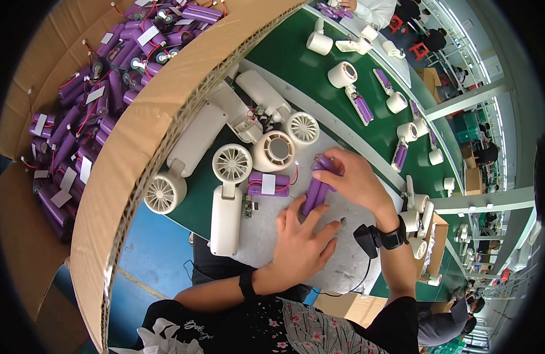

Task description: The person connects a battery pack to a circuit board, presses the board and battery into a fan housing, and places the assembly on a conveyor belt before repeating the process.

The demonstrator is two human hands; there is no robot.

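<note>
My right hand (356, 180) is closed around the upper end of a purple battery pack (315, 197) made of cylindrical cells. The pack stands out over a grey work mat (337, 259). My left hand (303, 243) lies palm down, fingers spread, with fingertips touching the lower end of that pack. A second purple battery pack (269, 184), with a white label and red wire, lies on the mat left of my hands. A white handheld fan (227, 215) rests beside it, near a small green circuit board (247, 206).
A cardboard box (143, 127) full of purple battery packs (116, 88) stands at the left. More white fans (192, 138) and an opened fan housing (274, 150) lie beyond the mat. A green conveyor (308, 65) carries fan parts. A black cable (367, 277) hangs from my right wrist.
</note>
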